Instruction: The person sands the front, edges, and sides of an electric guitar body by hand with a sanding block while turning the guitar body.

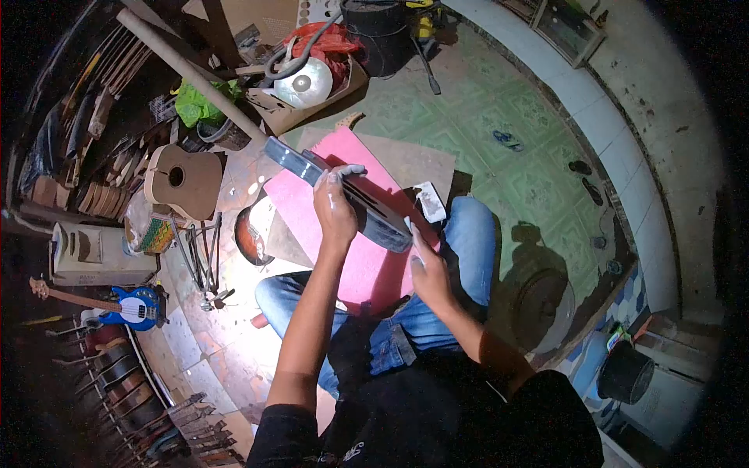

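Note:
A dark grey, glossy guitar body is held tilted on edge above my lap. My left hand is closed around its upper edge near the middle, with pale dust on the fingers. My right hand lies against its lower right end, fingers stretched along the edge; whether a thin piece sits under them is hidden. Beneath the body spreads a pink sheet, partly over a brown board. A small white tray with dark marks stands just right of the pink sheet, by my knee.
To the left are an unfinished acoustic guitar body, a metal stand, a sunburst body and a blue bass guitar. An open cardboard box and a black bucket stand ahead. Sandals lie on green tiles.

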Available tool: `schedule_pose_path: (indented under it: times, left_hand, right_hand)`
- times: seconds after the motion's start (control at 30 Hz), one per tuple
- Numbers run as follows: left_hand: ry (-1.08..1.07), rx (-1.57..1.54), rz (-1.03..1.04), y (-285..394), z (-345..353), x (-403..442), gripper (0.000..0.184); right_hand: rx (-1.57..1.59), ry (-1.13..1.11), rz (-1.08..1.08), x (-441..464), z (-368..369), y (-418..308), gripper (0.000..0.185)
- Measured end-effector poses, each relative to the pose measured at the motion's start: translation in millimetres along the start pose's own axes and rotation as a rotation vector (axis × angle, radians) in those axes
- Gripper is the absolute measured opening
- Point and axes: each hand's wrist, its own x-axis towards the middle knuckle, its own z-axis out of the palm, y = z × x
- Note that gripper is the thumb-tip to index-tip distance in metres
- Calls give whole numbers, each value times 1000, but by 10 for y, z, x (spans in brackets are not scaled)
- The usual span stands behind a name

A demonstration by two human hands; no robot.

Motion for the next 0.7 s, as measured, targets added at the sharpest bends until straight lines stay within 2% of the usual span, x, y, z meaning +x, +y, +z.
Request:
schedule_pose_path:
  times: [0.07, 0.1, 0.17, 0.23, 0.3, 0.37, 0.5, 0.53, 0.6, 0.67, 0.7]
  left_hand:
    - [12, 87, 1, -24, 6, 24, 63]
    - [16, 177, 0, -46, 18, 31, 64]
    - [24, 111, -106, -45, 103, 53, 58]
    - [16, 77, -41, 76, 146, 124, 56]
    - [-16, 124, -103, 184, 107, 155, 52]
    - [-121, 188, -196, 216, 69, 191, 50]
    - [-80, 207, -156, 131, 123, 195, 48]
    - [-76, 205, -158, 127, 123, 196, 48]
    - [-60, 260, -98, 142, 123, 194, 47]
    - [-58, 261, -93, 182, 128, 202, 46]
    - [-60, 263, -88, 188, 138, 210, 45]
  right_hand:
    - [-17, -31, 39, 14, -37, 50, 64]
    - [-40, -14, -25, 77, -46, -39, 63]
    - [-66, -9, -88, 138, -68, -238, 62]
    - [-81, 6, -160, 208, -69, -413, 61]
    - [-97, -22, -154, 178, -140, -326, 59]
    - [-153, -30, -213, 147, -197, -194, 55]
    - [-142, 25, -204, 239, -292, -311, 37]
    - [85, 49, -44, 308, -307, -247, 27]
    - [145, 9, 204, 447, -350, -162, 16]
    - [216, -50, 321, 499, -320, -160, 12]
    - [179, -21, 244, 492, -276, -152, 9]
